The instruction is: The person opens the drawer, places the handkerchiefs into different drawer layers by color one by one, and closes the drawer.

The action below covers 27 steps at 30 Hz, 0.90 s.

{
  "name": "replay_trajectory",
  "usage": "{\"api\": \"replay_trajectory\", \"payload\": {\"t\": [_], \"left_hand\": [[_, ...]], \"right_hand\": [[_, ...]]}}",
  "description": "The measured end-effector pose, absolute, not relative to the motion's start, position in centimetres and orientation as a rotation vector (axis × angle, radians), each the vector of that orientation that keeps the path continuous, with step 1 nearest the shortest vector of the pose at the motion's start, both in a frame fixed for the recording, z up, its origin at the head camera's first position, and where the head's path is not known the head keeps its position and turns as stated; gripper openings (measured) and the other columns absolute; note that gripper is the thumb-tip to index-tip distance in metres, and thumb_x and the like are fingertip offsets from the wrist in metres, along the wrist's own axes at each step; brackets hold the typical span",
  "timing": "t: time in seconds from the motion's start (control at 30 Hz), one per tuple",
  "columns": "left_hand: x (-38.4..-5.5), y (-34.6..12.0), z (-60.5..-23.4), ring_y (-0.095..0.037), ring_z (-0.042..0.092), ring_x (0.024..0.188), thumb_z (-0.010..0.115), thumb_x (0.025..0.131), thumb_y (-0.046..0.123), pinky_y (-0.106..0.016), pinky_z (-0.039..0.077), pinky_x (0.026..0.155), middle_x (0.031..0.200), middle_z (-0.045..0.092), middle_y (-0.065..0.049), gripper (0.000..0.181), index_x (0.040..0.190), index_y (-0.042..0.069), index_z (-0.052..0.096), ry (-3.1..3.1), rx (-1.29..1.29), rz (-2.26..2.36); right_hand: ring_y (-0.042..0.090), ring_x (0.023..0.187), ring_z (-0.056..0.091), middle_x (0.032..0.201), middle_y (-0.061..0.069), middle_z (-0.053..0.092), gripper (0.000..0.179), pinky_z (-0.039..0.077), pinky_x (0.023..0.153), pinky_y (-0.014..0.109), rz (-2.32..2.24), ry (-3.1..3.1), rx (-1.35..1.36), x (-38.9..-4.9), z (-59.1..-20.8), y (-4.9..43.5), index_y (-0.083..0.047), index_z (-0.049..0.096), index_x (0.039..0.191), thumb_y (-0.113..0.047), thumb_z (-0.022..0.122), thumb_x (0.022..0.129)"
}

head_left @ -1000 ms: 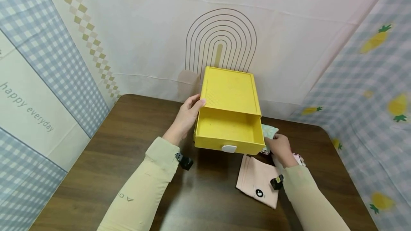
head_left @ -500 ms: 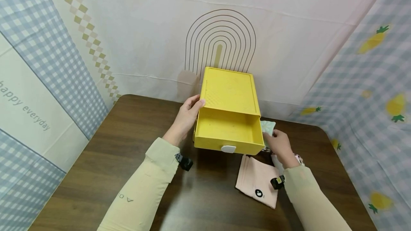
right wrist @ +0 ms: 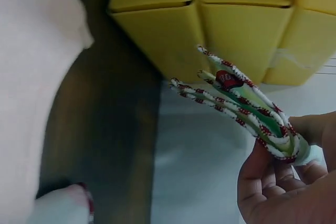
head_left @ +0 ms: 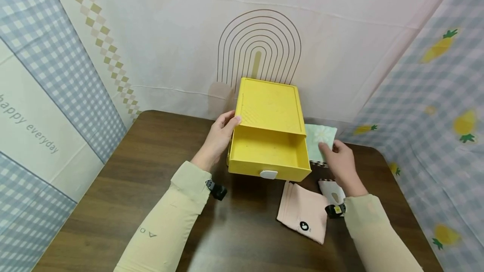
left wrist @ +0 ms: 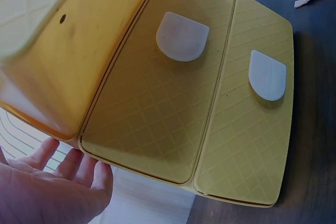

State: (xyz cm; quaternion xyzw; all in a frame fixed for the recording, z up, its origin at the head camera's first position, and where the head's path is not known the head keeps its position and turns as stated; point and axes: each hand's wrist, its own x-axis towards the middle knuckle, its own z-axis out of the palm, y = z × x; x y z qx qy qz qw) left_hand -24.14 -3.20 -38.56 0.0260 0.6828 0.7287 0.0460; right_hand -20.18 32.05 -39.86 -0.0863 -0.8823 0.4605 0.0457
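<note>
A yellow drawer cabinet [head_left: 271, 106] stands near the back of the table, its top drawer [head_left: 270, 154] pulled out and bare inside. My left hand [head_left: 217, 139] rests against the cabinet's left side, thumb at the top front edge; in the left wrist view its fingertips touch that side. Two lower drawers with white handles [left wrist: 182, 36] are pushed in. Right of the cabinet, my right hand [head_left: 342, 165] pinches a folded pale green towel [head_left: 316, 137] with a flower pattern. Its layered edges, trimmed in red and white, show in the right wrist view.
A folded pink towel [head_left: 304, 213] with a round black badge lies in front of the cabinet at right. Beside it, a white folded cloth [head_left: 330, 192] is partly under my right wrist. Patterned cloth hangs behind and along both sides of the wooden table [head_left: 159, 163].
My right hand has moved right and up with the green towel, bringing more of it out from beside the cabinet. The white cloth shows more. My left hand stays put.
</note>
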Motion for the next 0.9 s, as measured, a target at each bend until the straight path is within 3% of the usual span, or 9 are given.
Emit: {"api": "replay_trajectory", "payload": {"t": [0.2, 0.3, 0.53, 0.67, 0.9], "left_hand": [[-24.3, -3.5, -38.1, -0.018, 0.043, 0.128, 0.057, 0.095, 0.045, -0.038, 0.034, 0.107, 0.145, 0.043, -0.001, 0.059, 0.146, 0.02, 0.041, 2.065, 0.073, 2.186], [-24.3, -3.5, -38.0, -0.019, 0.042, 0.129, 0.056, 0.097, 0.042, -0.038, 0.034, 0.107, 0.146, 0.041, -0.002, 0.058, 0.147, 0.018, 0.039, 2.057, 0.074, 2.177], [-24.4, -3.4, -38.5, -0.016, 0.044, 0.126, 0.059, 0.092, 0.05, -0.037, 0.034, 0.106, 0.143, 0.044, 0.002, 0.06, 0.144, 0.024, 0.043, 2.057, 0.081, 2.214], [-24.3, -3.3, -38.6, -0.015, 0.045, 0.124, 0.059, 0.091, 0.053, -0.038, 0.036, 0.105, 0.141, 0.045, 0.003, 0.062, 0.144, 0.024, 0.044, 2.072, 0.09, 2.225], [-24.2, -3.2, -38.7, -0.015, 0.046, 0.124, 0.059, 0.091, 0.052, -0.038, 0.036, 0.105, 0.141, 0.045, 0.003, 0.062, 0.144, 0.023, 0.044, 2.072, 0.099, 2.243]], "right_hand": [[0.019, 0.075, 0.05, 0.105, 0.011, 0.058, 0.056, 0.047, 0.059, 0.031, 1.525, -2.624, -0.299, -20.0, -38.2, 32.0, -0.01, 0.054, 0.126, -0.055, 0.053, 0.093], [0.018, 0.087, 0.055, 0.114, 0.01, 0.06, 0.06, 0.05, 0.065, 0.028, 1.533, -2.606, -0.286, -19.8, -37.7, 32.0, -0.01, 0.052, 0.133, -0.055, 0.052, 0.093], [0.015, 0.093, 0.057, 0.114, 0.003, 0.062, 0.056, 0.05, 0.068, 0.022, 1.638, -2.523, -0.29, -19.2, -36.2, 31.7, -0.011, 0.052, 0.133, -0.05, 0.056, 0.093], [0.014, 0.088, 0.055, 0.11, 0.0, 0.063, 0.05, 0.047, 0.064, 0.021, 1.7, -2.437, -0.282, -18.6, -35.2, 31.4, -0.012, 0.055, 0.128, -0.047, 0.06, 0.092], [0.013, 0.09, 0.059, 0.11, 0.004, 0.064, 0.046, 0.049, 0.068, 0.017, 1.844, -2.158, -0.176, -17.7, -33.4, 30.4, -0.007, 0.056, 0.128, -0.034, 0.064, 0.092]]}}
